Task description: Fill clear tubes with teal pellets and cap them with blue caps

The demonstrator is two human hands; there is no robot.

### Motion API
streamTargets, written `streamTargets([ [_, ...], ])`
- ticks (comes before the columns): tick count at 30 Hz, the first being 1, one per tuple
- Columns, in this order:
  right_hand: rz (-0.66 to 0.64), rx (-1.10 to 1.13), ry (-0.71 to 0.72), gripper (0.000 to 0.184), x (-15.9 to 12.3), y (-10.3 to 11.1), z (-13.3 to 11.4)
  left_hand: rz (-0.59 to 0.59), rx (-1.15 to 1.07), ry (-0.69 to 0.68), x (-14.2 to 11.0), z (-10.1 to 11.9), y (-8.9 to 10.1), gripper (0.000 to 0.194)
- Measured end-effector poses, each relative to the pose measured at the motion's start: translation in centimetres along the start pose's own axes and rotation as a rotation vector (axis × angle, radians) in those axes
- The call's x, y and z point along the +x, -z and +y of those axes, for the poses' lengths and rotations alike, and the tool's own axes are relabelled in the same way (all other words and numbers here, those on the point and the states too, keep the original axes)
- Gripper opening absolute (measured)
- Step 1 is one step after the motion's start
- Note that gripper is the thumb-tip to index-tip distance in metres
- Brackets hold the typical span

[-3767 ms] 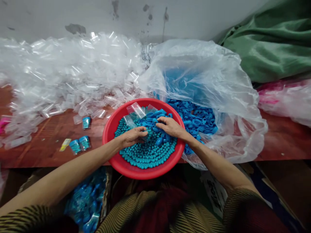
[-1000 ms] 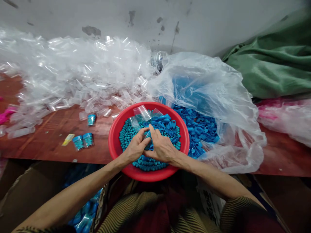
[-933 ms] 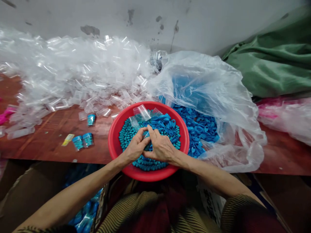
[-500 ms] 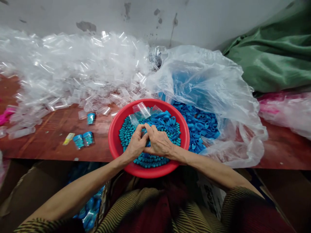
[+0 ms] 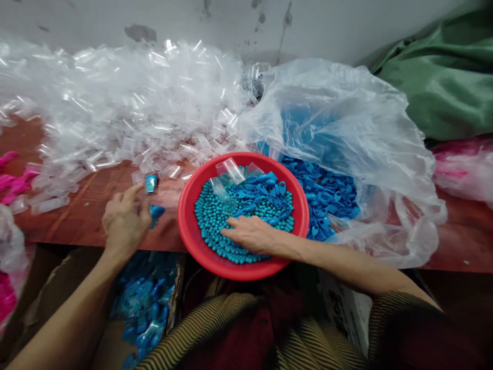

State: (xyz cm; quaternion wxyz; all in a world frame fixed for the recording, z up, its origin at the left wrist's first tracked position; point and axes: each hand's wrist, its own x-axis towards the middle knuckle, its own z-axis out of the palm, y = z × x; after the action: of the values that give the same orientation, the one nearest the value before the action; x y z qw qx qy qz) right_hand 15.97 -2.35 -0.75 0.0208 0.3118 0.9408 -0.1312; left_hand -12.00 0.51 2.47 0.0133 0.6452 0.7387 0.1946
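My left hand [image 5: 126, 220] is over the red-brown table left of the basin, its thumb and fingers apart and slightly curled. Beside the thumb is a small clear cup with blue contents [image 5: 156, 213], partly hidden by the hand. Another filled cup [image 5: 151, 183] stands just beyond the fingers. My right hand [image 5: 252, 234] reaches into the red basin [image 5: 188, 234], fingers stretched out low over the turquoise beads [image 5: 210, 226]. Blue plastic spoon-shaped pieces [image 5: 262, 190] lie on the beads behind it. Several clear tubes [image 5: 233, 170] rest at the basin's far side.
A large heap of clear plastic tubes [image 5: 146, 97] covers the back of the table [image 5: 88, 198]. Right of the basin, more blue pieces [image 5: 327, 195] spill from a clear plastic bag [image 5: 385, 144]. Below the table edge, a carton holds blue items [image 5: 148, 303]. Pink pieces [image 5: 19, 182] lie far left.
My hands were together over the basin and have parted. The left has moved left to the filled cups on the table; the right has lowered to the beads. The view has shifted slightly.
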Motion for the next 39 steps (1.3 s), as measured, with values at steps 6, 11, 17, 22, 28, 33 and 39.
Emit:
streamTargets([
  [6, -0.102, -0.119, 0.013, 0.025, 0.5, -2.7, -0.5, -0.404, 0.201, -0.311, -1.4, 7.7, -2.8, 0.035],
  [11, -0.190, -0.099, -0.061, 0.026, -1.0, -2.4, 1.1, -0.618, 0.118, -0.317, -0.6, 11.8, -7.0, 0.035],
  [17, -0.160, -0.077, -0.236, 0.021, -2.4, -0.6, 3.3, -0.709, -0.180, -0.207, 0.6, 11.8, -10.6, 0.023],
  [22, -0.089, -0.107, -0.391, 0.033, -2.8, 0.7, 3.8, -0.830, -0.293, -0.167, 1.1, 10.8, -10.4, 0.020],
  [28, -0.092, -0.109, -0.526, 0.034, -2.2, 0.8, 4.5, -0.961, -0.412, -0.015, 0.7, 13.7, -13.1, 0.031],
  [33, -0.124, -0.136, -0.484, 0.034, -2.8, 0.7, 5.0, -1.058, -0.672, 0.128, 0.5, 15.9, -14.5, 0.026],
  [39, -0.047, 0.001, -0.594, 0.024, -3.6, 1.8, 6.2, -1.206, -0.993, 0.234, 1.4, 13.3, -11.6, 0.030],
])
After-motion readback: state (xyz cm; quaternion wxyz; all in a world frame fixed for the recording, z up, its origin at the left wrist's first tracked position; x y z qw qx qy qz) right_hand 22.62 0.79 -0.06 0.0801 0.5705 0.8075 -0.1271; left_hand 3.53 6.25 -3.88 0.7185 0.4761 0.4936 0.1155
